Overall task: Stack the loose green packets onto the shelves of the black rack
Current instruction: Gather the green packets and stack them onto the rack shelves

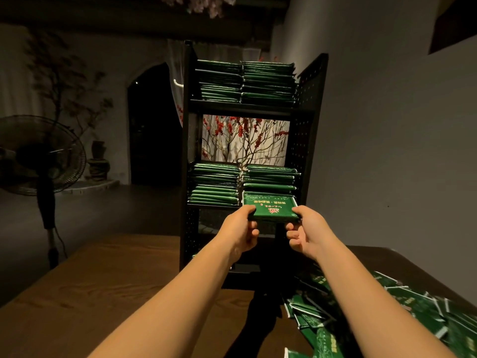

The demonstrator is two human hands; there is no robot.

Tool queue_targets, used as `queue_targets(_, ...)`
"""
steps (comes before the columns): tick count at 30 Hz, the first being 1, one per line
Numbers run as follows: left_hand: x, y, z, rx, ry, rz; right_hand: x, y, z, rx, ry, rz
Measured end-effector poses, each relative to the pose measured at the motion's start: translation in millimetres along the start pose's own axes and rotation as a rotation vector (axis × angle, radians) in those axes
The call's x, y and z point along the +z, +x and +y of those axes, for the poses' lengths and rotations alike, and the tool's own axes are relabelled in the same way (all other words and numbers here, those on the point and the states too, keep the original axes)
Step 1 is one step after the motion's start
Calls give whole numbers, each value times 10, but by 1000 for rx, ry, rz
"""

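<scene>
Green packet in hand (271,209): held flat and level at the front edge of the middle shelf, right side, in line with the right-hand stack; print faces up, far end already at the shelf lip.
Left hand (241,229): thumb on top of the near-left corner, fingers curled under; packet is gripped.
Right hand (305,232): same pinch on the near-right corner. Grip on both near corners judged to keep the floppy packet level and leave the far end free to slide in.
Middle shelf stacks (216,184): two side by side, left and right, touching at the centre line; open height is left above both, up to the underside of the top shelf.
Top shelf stacks (245,82): two stacks, piled high, no shelf above them.
Black rack (309,104): set at the far edge of the tabletop; perforated side panels close left and right, so entry is from the front only. Right panel sits just beside the right stack; little side play is judged.
Loose packets (387,313): heaped unsorted at the near-right corner of the tabletop; much is left to stack.
Wooden tabletop (103,293): bare wood toward the left edge.
Beyond the table: a standing fan (41,153) at the left, well apart from the rack.
</scene>
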State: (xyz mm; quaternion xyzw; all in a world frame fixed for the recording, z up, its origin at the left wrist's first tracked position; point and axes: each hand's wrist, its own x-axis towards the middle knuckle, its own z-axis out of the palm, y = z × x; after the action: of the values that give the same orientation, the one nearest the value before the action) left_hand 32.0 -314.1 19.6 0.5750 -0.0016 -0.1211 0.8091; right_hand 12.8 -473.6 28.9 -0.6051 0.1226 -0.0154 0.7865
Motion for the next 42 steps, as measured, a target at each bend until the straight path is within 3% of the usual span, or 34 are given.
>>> queue_targets(42,138,143,-2,-32,-365,62,170,342,70,-2,298,55)
